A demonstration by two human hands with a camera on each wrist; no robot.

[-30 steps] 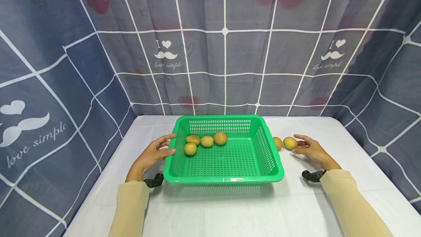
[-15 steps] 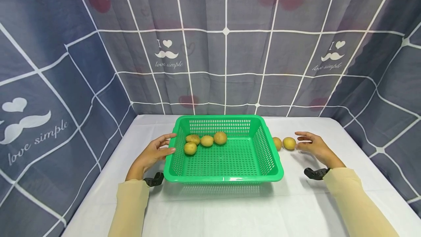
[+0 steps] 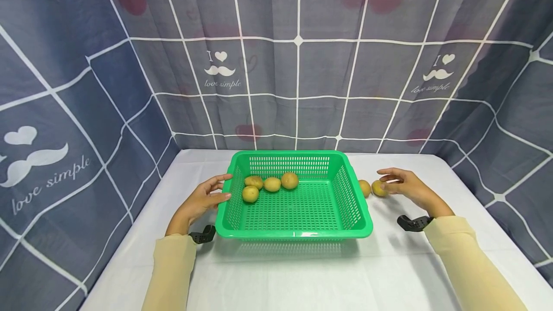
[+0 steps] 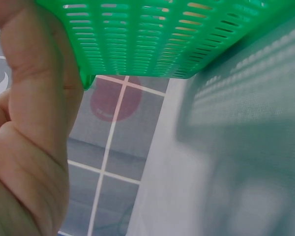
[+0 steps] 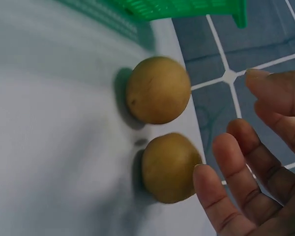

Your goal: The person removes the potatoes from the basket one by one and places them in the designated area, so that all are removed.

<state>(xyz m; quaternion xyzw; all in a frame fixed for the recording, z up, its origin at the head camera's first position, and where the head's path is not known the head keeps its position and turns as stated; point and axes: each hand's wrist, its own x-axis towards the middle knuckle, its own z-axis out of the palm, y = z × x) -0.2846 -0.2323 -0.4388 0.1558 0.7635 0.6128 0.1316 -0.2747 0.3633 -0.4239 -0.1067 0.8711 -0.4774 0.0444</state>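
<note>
A green plastic basket [image 3: 294,234] with slotted walls stands on the white-covered table. Inside it, toward the left and back, lie several yellowish-brown potatoes [image 3: 272,185]. My left hand [image 3: 203,200] rests against the basket's left rim, thumb and fingers spread apart along it. In the left wrist view its fingers lie beside the basket's perforated wall [image 4: 132,39]. Two more potatoes lie right of the basket, one [image 5: 158,90] nearer to it and one [image 5: 170,168] farther right. My right hand [image 3: 410,189] hovers over the farther potato and partly hides it; fingers and thumb are apart.
The white tablecloth [image 3: 298,277] extends in front of the basket and to both sides. Dark grey-blue curtains [image 3: 272,71] with white grid lines hang behind the table and at its left and right. Black wrist mounts [image 3: 414,223] sit below both wrists.
My right hand first drew back slightly from the farther potato, then came forward and left over it. The left hand, basket and potatoes look unmoved.
</note>
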